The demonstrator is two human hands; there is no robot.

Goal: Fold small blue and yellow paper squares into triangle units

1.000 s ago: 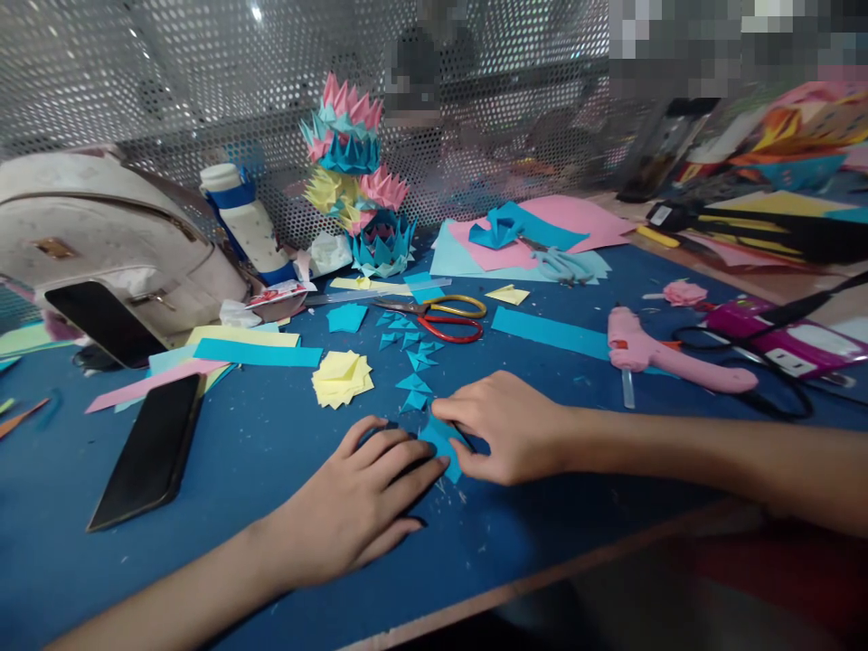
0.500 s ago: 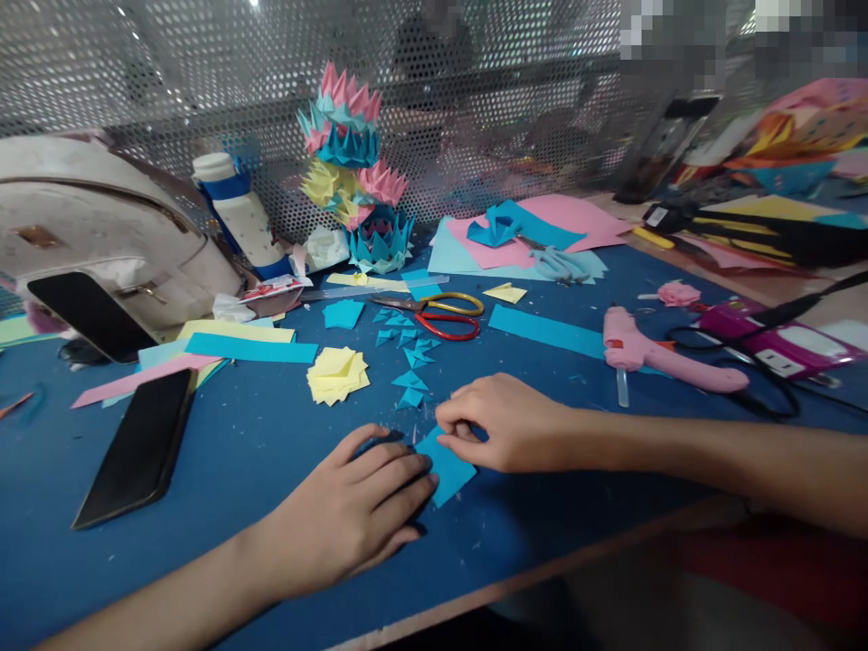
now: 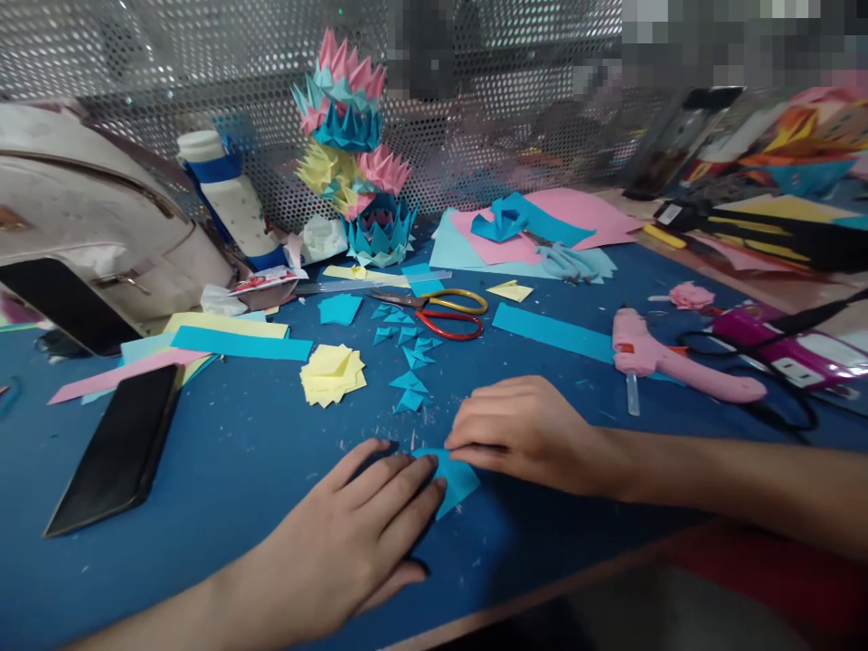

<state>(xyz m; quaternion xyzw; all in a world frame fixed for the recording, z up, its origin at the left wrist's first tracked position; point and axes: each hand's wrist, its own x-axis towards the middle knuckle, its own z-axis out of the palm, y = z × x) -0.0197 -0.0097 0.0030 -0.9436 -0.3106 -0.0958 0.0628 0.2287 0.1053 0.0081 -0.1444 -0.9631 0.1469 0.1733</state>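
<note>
Near the front edge of the blue table [image 3: 258, 470], a small blue sheet [image 3: 457, 484] is lying between the two hands. The left hand [image 3: 359, 533] is resting back upward, its fingers slightly parted, with fingertips touching the sheet's left side. The right hand [image 3: 525, 429] is sitting at the sheet's upper right, its fingers bunched together and their tips touching the edge; whether they are pinching the paper, I cannot tell.

Beyond the sheet, small blue triangles [image 3: 409, 382] are trailing in an uneven line toward the scissors [image 3: 419, 305], whose red and yellow handles are pointing right. Left of the triangles, a yellow stack [image 3: 334, 375] is lying just beside them. Farther left, a black phone [image 3: 112, 457] is lying next to some paper strips [image 3: 240, 344], and a second phone [image 3: 68, 303] is leaning against the backpack [image 3: 163, 262]. A white bottle [image 3: 234, 208] with blue bands is standing tilted between the backpack and the paper tower [image 3: 345, 127], which is rising in spiky pink, blue and yellow tiers before the mesh panel [image 3: 515, 136].

Over on the right, a pink glue gun [image 3: 641, 348] is lying across the end of a blue strip [image 3: 549, 333]; a pink flower [image 3: 692, 296] and a purple power strip [image 3: 773, 348] are resting near it.
</note>
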